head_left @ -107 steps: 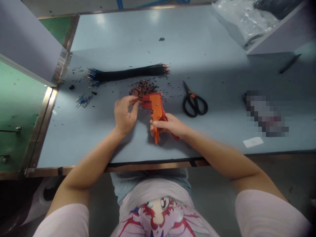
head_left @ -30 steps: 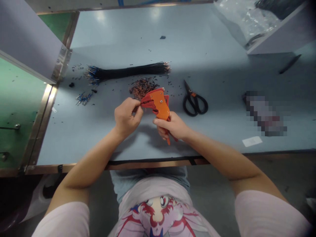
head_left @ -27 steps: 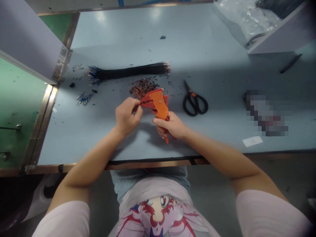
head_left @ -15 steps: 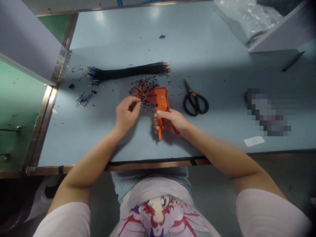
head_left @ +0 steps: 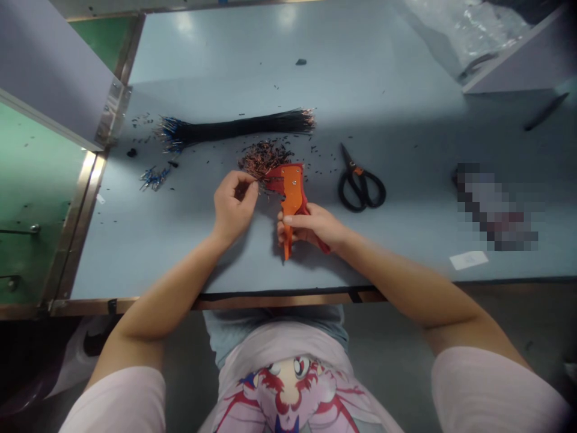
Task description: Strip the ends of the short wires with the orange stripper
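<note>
My right hand is wrapped around the handles of an orange and red wire stripper. The tool's red jaw end points left. Beside that jaw, my left hand has thumb and forefinger pinched together; whatever lies between the fingertips is too small to make out. Just beyond both hands is a heap of copper-coloured and black wire scraps, partly covered by the stripper. Behind the heap lies a long bundle of black wires, with blue terminal ends at left and bare copper ends at right.
Black-handled scissors lie right of the stripper. A few loose blue-ended pieces are at left. Farther right are a blurred-out object, a white paper slip and a dark pen-like stick. Upright panels flank the table.
The stripper's handles have spread farther apart in my right hand, and the tool sits slightly left. My left hand stays pinched by the jaw. The whole view has shifted a little.
</note>
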Tool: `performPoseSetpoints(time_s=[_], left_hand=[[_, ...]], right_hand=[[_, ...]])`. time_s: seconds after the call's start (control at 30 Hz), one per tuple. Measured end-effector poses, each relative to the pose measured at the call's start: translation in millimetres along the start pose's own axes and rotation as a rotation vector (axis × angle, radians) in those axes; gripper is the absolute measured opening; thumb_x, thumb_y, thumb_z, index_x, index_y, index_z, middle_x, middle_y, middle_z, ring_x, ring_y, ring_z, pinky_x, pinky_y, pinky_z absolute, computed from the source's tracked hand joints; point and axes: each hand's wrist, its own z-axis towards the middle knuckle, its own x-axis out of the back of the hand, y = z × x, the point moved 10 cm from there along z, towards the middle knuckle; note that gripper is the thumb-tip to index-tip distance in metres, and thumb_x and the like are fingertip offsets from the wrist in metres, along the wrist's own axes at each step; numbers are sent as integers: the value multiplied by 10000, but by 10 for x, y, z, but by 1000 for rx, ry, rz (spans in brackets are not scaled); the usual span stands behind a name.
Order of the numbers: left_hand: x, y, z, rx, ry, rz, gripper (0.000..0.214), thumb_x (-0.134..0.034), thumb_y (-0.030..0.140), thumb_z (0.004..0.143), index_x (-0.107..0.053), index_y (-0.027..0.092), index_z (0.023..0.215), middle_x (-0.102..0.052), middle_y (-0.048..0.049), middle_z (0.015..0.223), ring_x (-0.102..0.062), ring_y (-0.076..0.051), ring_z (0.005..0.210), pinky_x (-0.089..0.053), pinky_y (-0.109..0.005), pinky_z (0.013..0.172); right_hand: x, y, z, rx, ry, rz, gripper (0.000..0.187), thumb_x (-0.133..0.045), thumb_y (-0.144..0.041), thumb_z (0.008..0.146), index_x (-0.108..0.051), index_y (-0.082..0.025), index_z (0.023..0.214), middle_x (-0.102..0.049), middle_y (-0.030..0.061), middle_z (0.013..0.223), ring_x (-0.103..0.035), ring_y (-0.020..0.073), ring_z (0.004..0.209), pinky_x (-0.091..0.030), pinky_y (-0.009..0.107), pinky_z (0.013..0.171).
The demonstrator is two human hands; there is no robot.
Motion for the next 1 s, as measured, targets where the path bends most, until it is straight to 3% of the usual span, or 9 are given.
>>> performPoseSetpoints(time_s=[0.23, 0.43, 1.0], left_hand=[[-24, 5, -3, -29, -16, 5, 33, -542, 192, 844, -569, 200, 826, -594, 6, 769, -535, -102, 686, -432, -229, 620], [-13, 95, -13, -132, -8, -15, 53, -560, 160, 837, -589, 195, 810, -603, 14, 771, -539, -97, 705, -430, -225, 653], [-4, 198, -40, -246, 4, 96, 62, -544, 183, 839, -582, 194, 791, -622, 2, 768, -562, -128, 748, -432, -274, 710]], right_hand=[[-63, -23, -33, 12, -57, 0, 292, -758, -292, 707, -588, -151, 899, -651, 38, 745, -677, 190, 667, -573, 328, 641], [-107, -30, -47, 23, -101, 4, 290, -751, -304, 722, -582, -148, 899, -650, 35, 753, -687, 197, 678, -573, 337, 666], [-108, -50, -74, 14, -51, -55, 371, -790, -378, 688, -566, -146, 871, -647, 28, 737, -695, 195, 666, -584, 343, 668]])
